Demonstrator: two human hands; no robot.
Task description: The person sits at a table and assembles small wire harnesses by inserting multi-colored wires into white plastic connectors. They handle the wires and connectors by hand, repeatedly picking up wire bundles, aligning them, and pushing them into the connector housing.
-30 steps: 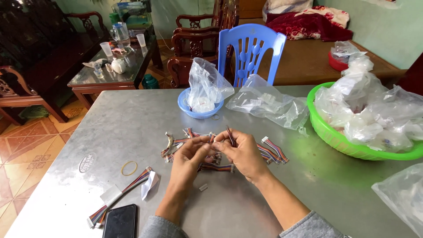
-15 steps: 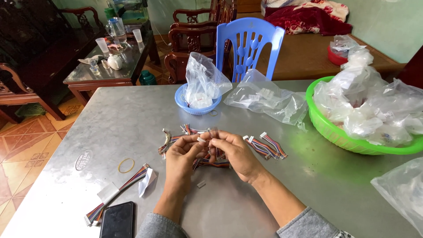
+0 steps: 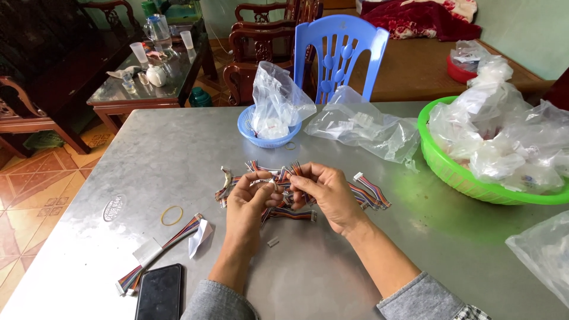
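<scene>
My left hand [image 3: 252, 204] and my right hand [image 3: 326, 195] meet over the middle of the grey metal table [image 3: 178, 148]. Both pinch a short multicoloured ribbon cable with a white connector [image 3: 278, 185] between fingertips. Under and around the hands lies a loose pile of similar ribbon cables [image 3: 367, 192]. A small white connector piece [image 3: 272, 241] lies on the table just below my hands.
A bundled cable set with paper tags [image 3: 160, 252], a rubber band [image 3: 172, 215] and a black phone [image 3: 159, 293] lie at front left. A blue bowl with a plastic bag [image 3: 269, 130], a clear bag [image 3: 361, 127], a green basket of bags [image 3: 474, 181] and a blue chair [image 3: 341, 53] stand beyond.
My hands have shifted slightly while working the cable between the fingertips; the camera has tilted a little. The cable pile stays in place.
</scene>
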